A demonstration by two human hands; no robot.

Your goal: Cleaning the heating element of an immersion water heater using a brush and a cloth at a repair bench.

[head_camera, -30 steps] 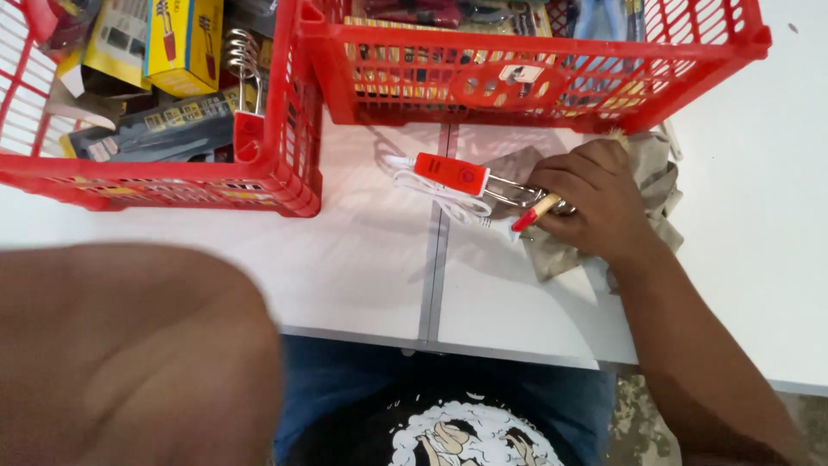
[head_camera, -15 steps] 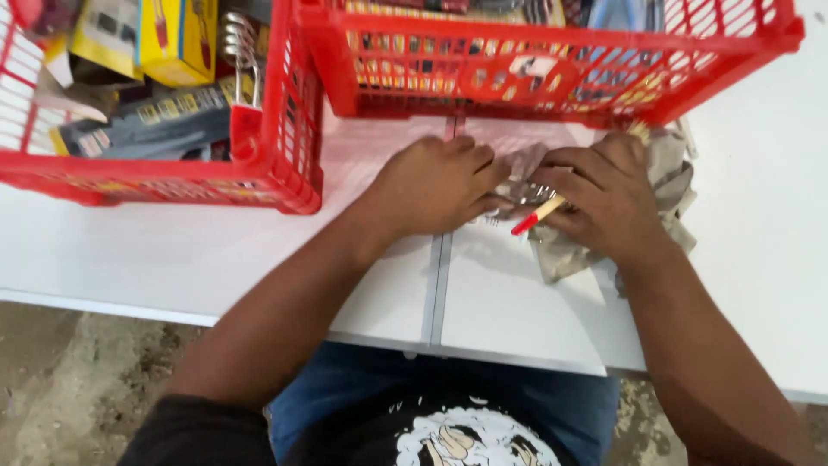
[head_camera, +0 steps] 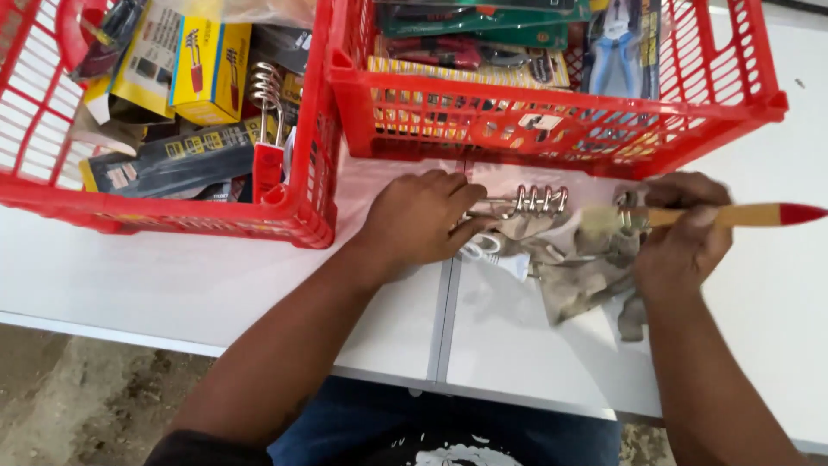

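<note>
My left hand [head_camera: 420, 217] grips the handle end of an immersion heater whose metal coil [head_camera: 540, 200] sticks out to the right over the white table [head_camera: 164, 285]. Its white cord and plug [head_camera: 504, 261] lie just below that hand. My right hand [head_camera: 683, 237] holds a brush with a wooden handle and red tip [head_camera: 750, 214], the handle pointing right. A crumpled grey cloth [head_camera: 586, 263] lies between and under both hands.
Two red plastic crates stand at the back: the left crate [head_camera: 289, 207] holds yellow boxes, dark packets and a coil; the right crate [head_camera: 561, 129] holds pliers and carded tools. The table's front edge runs near my lap, with floor at lower left.
My left hand came in from the lower left and took hold of the heater. My right hand drew away to the right with the brush, and the heater's coil now shows.
</note>
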